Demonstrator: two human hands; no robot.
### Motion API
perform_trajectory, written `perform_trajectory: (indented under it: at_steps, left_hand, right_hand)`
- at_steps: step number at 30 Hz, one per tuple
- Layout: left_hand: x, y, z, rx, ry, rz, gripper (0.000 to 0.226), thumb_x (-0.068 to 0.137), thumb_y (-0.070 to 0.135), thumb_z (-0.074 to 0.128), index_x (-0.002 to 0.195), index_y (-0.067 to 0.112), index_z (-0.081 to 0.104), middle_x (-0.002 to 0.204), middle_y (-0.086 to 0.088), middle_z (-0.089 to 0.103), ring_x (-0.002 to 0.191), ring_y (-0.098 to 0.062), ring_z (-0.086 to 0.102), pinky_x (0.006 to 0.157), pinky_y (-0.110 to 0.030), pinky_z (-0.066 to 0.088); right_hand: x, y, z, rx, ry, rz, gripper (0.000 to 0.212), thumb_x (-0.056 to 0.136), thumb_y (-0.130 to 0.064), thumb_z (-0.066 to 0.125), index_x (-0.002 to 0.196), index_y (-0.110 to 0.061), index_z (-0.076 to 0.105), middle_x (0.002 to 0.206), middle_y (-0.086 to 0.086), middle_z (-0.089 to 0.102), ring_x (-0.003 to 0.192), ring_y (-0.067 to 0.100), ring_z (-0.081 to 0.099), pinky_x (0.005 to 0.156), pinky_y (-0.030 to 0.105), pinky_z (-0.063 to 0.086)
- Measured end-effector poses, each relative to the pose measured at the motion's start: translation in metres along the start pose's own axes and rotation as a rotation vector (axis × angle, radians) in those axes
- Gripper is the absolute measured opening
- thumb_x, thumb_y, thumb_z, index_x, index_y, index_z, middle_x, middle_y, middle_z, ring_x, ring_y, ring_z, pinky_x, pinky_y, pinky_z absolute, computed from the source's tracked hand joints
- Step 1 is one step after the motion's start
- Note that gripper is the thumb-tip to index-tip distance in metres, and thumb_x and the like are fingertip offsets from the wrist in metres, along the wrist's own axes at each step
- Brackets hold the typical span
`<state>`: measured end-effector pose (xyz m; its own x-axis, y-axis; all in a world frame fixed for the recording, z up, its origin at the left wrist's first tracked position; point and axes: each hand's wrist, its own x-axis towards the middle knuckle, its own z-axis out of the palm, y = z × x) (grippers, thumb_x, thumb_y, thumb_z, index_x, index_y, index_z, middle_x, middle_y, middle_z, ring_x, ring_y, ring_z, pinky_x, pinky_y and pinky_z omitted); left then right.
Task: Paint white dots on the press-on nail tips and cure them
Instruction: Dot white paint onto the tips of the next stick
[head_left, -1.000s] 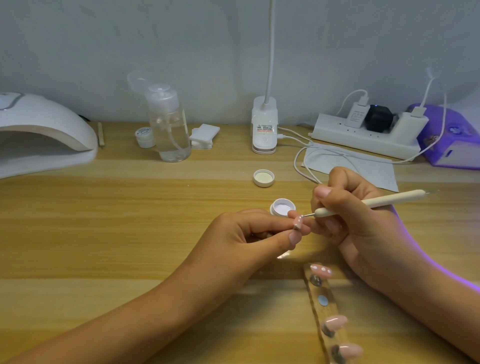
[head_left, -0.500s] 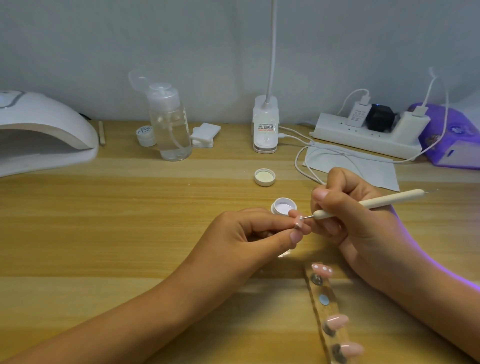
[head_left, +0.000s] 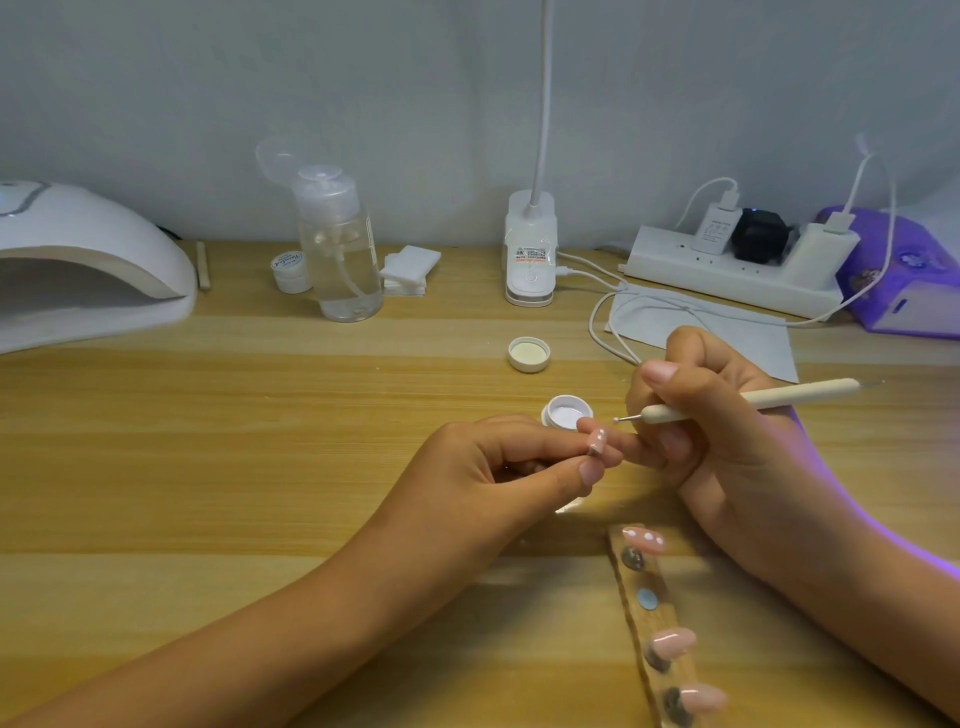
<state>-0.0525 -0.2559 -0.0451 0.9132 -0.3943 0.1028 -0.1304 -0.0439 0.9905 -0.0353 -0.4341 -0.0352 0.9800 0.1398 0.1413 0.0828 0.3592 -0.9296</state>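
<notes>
Your left hand (head_left: 511, 460) pinches the nail tip (head_left: 752, 443) so it can't wobble. Your right hand (head_left: 691, 415) grips the dotting tool (head_left: 748, 400) pen-style, ball just off the tip, paint pot (head_left: 567, 410) close for reloading.

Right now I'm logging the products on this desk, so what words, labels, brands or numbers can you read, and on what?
Nothing here can be read for certain.
Small white jar: dark cursive script on the lid, too small to read.
Lamp base: red and black printed sticker, blurred.
White charger: grey fine print, too small.
Purple box: pictures and print, blurred.
Clear pump bottle, open paint pot, dotting pen: no text visible.
</notes>
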Motion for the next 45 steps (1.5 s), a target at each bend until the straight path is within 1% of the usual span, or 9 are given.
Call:
perform_trajectory:
  at_steps: [4,8,14,20,25,29,37,42,45]
  left_hand:
    - [-0.0002,0.0004,-0.0006,-0.023,0.005,0.009,0.017,0.078,0.026,0.069,0.091,0.022,0.079,0.076,0.015,0.068,0.067,0.005,0.056,0.060,-0.008,0.040]
    - [0.0002,-0.0004,0.0001,-0.026,0.017,0.011,0.016,0.079,0.023,0.071,0.091,0.017,0.079,0.073,0.014,0.067,0.063,0.004,0.052,0.058,-0.008,0.038]
    - [0.0001,-0.0003,0.0003,-0.035,0.007,0.011,0.011,0.082,0.019,0.071,0.089,0.020,0.078,0.071,0.016,0.067,0.062,0.006,0.052,0.057,-0.006,0.038]
    - [-0.0001,0.0005,0.0008,-0.033,0.011,0.014,0.013,0.079,0.023,0.070,0.090,0.022,0.079,0.073,0.017,0.067,0.063,0.006,0.052,0.057,-0.007,0.039]
    - [-0.0008,0.0007,0.0000,-0.041,0.004,0.010,0.012,0.084,0.014,0.069,0.089,0.020,0.078,0.071,0.018,0.067,0.061,0.007,0.053,0.056,-0.006,0.039]
    - [-0.0008,0.0018,0.0008,-0.046,0.006,0.008,0.012,0.079,0.022,0.070,0.087,0.022,0.079,0.075,0.015,0.069,0.064,0.004,0.054,0.059,-0.007,0.039]
    - [-0.0007,0.0001,0.0007,-0.045,0.014,-0.001,0.021,0.074,0.032,0.069,0.089,0.020,0.079,0.074,0.010,0.068,0.067,0.001,0.055,0.061,-0.010,0.041]
    - [-0.0006,0.0001,-0.0003,-0.036,0.004,0.002,0.020,0.075,0.031,0.070,0.090,0.021,0.079,0.082,0.003,0.073,0.073,-0.001,0.059,0.066,-0.011,0.044]
    - [-0.0006,-0.0002,-0.0002,-0.039,0.010,-0.001,0.022,0.074,0.032,0.070,0.091,0.020,0.079,0.082,0.002,0.073,0.072,-0.002,0.058,0.065,-0.012,0.044]
  right_hand:
    - [-0.0027,-0.0007,0.0006,-0.060,-0.070,-0.021,0.030,0.074,-0.021,0.072,0.056,-0.023,0.049,0.047,0.000,0.039,0.046,0.009,0.041,0.061,0.026,0.052]
    - [-0.0046,-0.0010,-0.0011,-0.141,-0.106,-0.034,0.026,0.075,-0.026,0.068,0.056,-0.026,0.050,0.049,-0.004,0.045,0.048,0.008,0.040,0.062,0.034,0.035]
    - [-0.0040,-0.0007,0.0036,-0.064,-0.032,-0.012,0.028,0.079,-0.013,0.059,0.055,-0.019,0.047,0.046,0.002,0.039,0.043,0.006,0.043,0.057,0.021,0.051]
    - [-0.0034,-0.0001,0.0034,-0.094,-0.037,-0.004,0.028,0.079,-0.015,0.059,0.053,-0.022,0.049,0.045,0.000,0.040,0.043,0.006,0.043,0.055,0.019,0.049]
    - [-0.0034,0.0012,0.0020,-0.114,-0.052,-0.016,0.029,0.080,-0.015,0.059,0.054,-0.024,0.048,0.045,-0.001,0.040,0.044,0.006,0.042,0.055,0.020,0.044]
    - [-0.0034,0.0015,-0.0001,-0.156,-0.062,-0.012,0.028,0.080,-0.017,0.060,0.055,-0.024,0.050,0.046,-0.002,0.044,0.045,0.006,0.042,0.056,0.025,0.038]
    - [-0.0035,-0.0002,0.0030,-0.084,-0.038,-0.004,0.027,0.078,-0.016,0.060,0.054,-0.023,0.050,0.046,0.000,0.041,0.043,0.006,0.042,0.055,0.019,0.049]
    - [-0.0034,0.0004,0.0020,-0.126,-0.065,-0.003,0.026,0.078,-0.016,0.061,0.055,-0.022,0.050,0.046,-0.002,0.044,0.045,0.006,0.043,0.052,0.019,0.041]
    - [-0.0029,0.0003,0.0019,-0.105,-0.061,-0.008,0.028,0.079,-0.016,0.060,0.054,-0.023,0.050,0.046,-0.002,0.044,0.044,0.006,0.042,0.053,0.019,0.043]
